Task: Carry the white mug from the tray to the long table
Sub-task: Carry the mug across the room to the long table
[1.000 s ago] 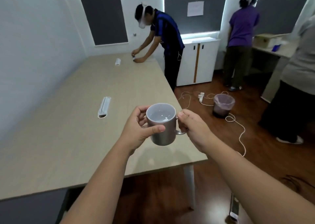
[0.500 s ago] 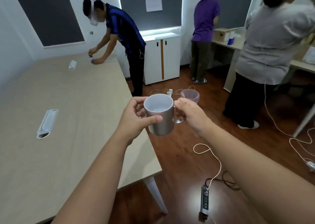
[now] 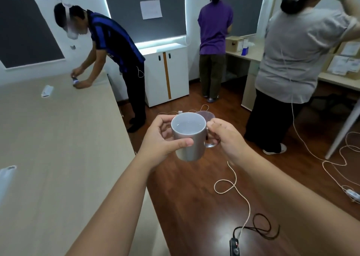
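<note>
Mug [image 3: 190,137] drifts right off the bench [image 3: 58,148] over floor, left hand [image 3: 161,140] and right hand [image 3: 227,139] fingers clamped on it, so swing back left and keep it level.

The mug [image 3: 188,139] in my hands looks like smooth glazed ceramic, softly glossy. The tabletop [image 3: 58,148] is pale, matt wood-grain laminate. The floor [image 3: 191,207] is dark polished wood, shiny with reflections. The cabinet [image 3: 175,74] is smooth white.

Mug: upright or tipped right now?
Upright: the mug has its rim level on top, left hand round the body, right hand at the handle.
</note>
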`<state>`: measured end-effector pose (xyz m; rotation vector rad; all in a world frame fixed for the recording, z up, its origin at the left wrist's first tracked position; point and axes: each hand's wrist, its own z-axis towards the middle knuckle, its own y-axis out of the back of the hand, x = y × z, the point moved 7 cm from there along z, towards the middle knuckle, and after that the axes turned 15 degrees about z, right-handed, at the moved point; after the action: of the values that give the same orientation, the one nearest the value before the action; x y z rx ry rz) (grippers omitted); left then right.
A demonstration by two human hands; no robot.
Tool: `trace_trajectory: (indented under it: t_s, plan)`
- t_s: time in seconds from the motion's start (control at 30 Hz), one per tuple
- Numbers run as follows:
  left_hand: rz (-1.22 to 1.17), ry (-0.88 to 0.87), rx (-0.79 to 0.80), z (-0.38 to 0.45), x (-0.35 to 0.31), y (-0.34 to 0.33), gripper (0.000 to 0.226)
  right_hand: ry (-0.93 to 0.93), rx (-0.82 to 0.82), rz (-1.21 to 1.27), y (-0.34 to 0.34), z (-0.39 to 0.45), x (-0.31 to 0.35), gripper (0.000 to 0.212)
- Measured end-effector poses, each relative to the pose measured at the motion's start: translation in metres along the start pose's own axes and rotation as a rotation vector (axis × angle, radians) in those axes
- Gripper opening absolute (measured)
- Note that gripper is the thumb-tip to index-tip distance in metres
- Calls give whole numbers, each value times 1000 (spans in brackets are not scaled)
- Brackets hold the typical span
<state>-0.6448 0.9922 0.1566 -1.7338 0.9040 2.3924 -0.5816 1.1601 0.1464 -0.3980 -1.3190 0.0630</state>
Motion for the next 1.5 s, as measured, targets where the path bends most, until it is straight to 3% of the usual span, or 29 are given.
trace_trajectory:
  t_s: [0.33,0.7,0.9,1.17,1.5]
  plan:
    - [-12,49,-56,105,18,-29,79,-82,22,-106,54,107,-12,33]
    - [-41,185,-351,183,46,-37,78,-245,245,-143,77,243,-38,25]
    - [42,285,-505,199,76,5,80,-278,440,57,29,295,-70,32]
    - [71,382,-657,220,131,114,79,-345,636,219,-92,374,-134,29]
    - [83,467,-877,223,181,236,73,-402,804,218,-242,447,-196,22]
